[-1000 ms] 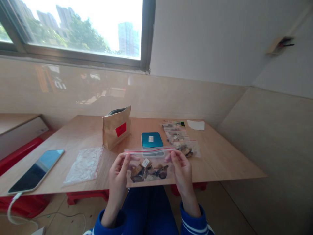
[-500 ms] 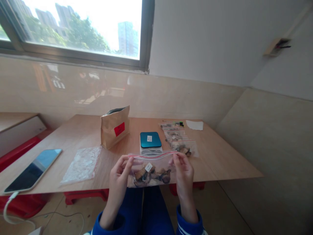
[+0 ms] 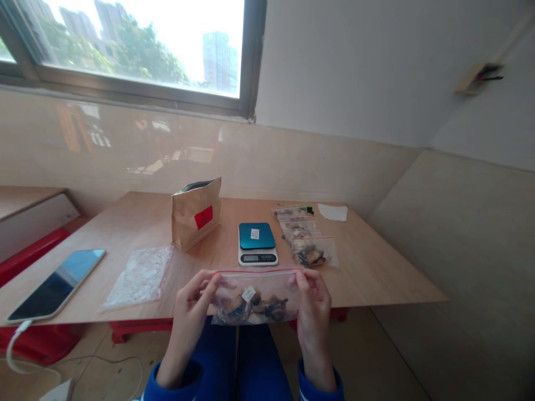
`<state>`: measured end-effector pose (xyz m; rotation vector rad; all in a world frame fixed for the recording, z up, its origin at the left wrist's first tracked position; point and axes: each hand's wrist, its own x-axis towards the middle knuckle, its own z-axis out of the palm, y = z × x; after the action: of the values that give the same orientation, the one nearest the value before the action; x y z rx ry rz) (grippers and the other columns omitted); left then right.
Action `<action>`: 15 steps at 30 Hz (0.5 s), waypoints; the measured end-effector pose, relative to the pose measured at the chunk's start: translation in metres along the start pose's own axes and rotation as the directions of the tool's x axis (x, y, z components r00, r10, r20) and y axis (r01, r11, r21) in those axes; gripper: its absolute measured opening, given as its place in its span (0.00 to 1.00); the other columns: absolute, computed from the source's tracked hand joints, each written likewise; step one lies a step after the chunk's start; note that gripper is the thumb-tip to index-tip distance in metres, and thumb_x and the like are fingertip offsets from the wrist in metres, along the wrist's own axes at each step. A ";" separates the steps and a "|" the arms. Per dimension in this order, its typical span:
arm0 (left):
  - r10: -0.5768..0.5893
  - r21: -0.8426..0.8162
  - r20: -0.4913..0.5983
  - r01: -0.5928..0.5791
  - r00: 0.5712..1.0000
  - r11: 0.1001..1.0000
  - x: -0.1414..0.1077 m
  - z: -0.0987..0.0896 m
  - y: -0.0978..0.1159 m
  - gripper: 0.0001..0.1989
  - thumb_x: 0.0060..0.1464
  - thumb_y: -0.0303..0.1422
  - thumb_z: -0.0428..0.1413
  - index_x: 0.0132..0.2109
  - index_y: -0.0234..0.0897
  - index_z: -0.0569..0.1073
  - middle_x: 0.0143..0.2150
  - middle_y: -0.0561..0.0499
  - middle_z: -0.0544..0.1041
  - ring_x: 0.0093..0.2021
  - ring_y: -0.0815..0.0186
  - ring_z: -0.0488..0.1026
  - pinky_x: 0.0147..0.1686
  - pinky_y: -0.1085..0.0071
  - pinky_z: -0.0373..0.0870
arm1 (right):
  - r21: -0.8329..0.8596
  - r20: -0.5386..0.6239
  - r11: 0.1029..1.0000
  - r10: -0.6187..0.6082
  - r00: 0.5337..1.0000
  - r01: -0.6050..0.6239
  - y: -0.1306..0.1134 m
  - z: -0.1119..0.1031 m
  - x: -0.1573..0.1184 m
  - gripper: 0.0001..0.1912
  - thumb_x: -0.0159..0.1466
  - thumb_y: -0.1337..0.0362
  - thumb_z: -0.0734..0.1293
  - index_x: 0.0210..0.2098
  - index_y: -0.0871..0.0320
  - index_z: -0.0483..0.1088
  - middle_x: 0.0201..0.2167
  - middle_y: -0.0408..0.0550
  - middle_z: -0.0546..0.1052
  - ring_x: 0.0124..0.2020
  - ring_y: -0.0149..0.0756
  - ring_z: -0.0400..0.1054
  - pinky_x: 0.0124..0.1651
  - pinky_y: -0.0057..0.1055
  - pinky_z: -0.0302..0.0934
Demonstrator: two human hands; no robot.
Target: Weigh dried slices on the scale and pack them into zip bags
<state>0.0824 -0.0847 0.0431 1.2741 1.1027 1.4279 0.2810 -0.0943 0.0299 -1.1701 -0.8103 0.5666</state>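
Now, fingers: yours pinch a zip bag [image 3: 257, 305] at both ends of its top edge, along the red strip [image 3: 259, 271].
Left hand [image 3: 194, 306]: closed on the bag's top left corner, thumb on the side toward you.
Right hand [image 3: 313, 303]: closed on the top right corner — about level with the other, the strip nearly straight between them.
Zip bag place: hanging before you at the near edge of the table [image 3: 376, 273], its bottom over your lap [image 3: 263, 359]; you cannot tell whether it touches the edge.
Bag contents: brown pieces [image 3: 273, 309] low down, a white sticker [image 3: 248, 293] just above them.
Scale [image 3: 257, 245]: just beyond the zip bag, blue plate [image 3: 264, 240] at the rear, display [image 3: 251, 258] toward you.
Right of scale: filled bags [image 3: 311, 253] overlapping in a row away from you; white paper [image 3: 333, 211] near the far end.
Left of scale: a paper bag [image 3: 184, 223] standing open-topped, red label [image 3: 204, 217] on its front.
Farther left: clear plastic [image 3: 137, 275] lying flat, then a phone [image 3: 56, 287] — white cable [image 3: 16, 348] in its near end.
Under the table: a red stool [image 3: 140, 328].
Behind: tiled wall [image 3: 313, 167] and window [image 3: 146, 44].
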 end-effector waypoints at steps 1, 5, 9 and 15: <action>0.014 0.014 -0.018 -0.014 1.000 1.000 -0.001 0.002 -0.001 0.13 0.54 0.42 0.57 0.32 0.36 0.75 0.29 0.48 0.80 0.25 0.64 0.75 0.26 0.71 0.73 | 0.002 -0.007 1.000 -0.002 1.000 0.002 0.000 0.001 -0.001 0.11 0.58 0.55 0.69 0.28 0.55 0.70 0.22 0.40 0.72 0.28 0.33 0.67 0.38 0.31 0.62; 0.044 0.033 -0.085 -0.042 0.995 0.999 0.000 0.010 -0.006 0.14 0.54 0.43 0.57 0.31 0.37 0.74 0.28 0.49 0.79 0.24 0.66 0.75 0.25 0.73 0.72 | 0.063 0.004 0.998 0.029 1.000 -0.030 0.002 0.004 -0.001 0.12 0.59 0.54 0.69 0.29 0.56 0.69 0.22 0.39 0.70 0.27 0.32 0.65 0.36 0.29 0.62; 0.051 0.006 -0.132 -0.051 0.990 0.999 0.001 0.015 -0.009 0.13 0.53 0.44 0.58 0.33 0.37 0.74 0.27 0.53 0.77 0.23 0.70 0.72 0.22 0.77 0.69 | 0.102 0.175 0.986 0.115 0.978 -0.134 0.005 0.005 -0.002 0.14 0.62 0.51 0.66 0.38 0.55 0.69 0.25 0.40 0.70 0.28 0.32 0.67 0.36 0.29 0.63; -0.029 -0.032 -0.167 0.023 0.986 0.999 0.000 0.014 -0.010 0.14 0.48 0.43 0.62 0.36 0.38 0.74 0.26 0.55 0.76 0.22 0.69 0.73 0.20 0.78 0.68 | 0.000 0.211 0.989 0.147 0.967 -0.150 0.009 0.006 -0.006 0.15 0.59 0.49 0.68 0.31 0.56 0.70 0.25 0.42 0.72 0.28 0.34 0.68 0.34 0.28 0.64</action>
<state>0.0970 -0.0823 0.0339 1.1303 1.1999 1.5485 0.2729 -0.0924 0.0206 -1.1755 -0.9004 0.8301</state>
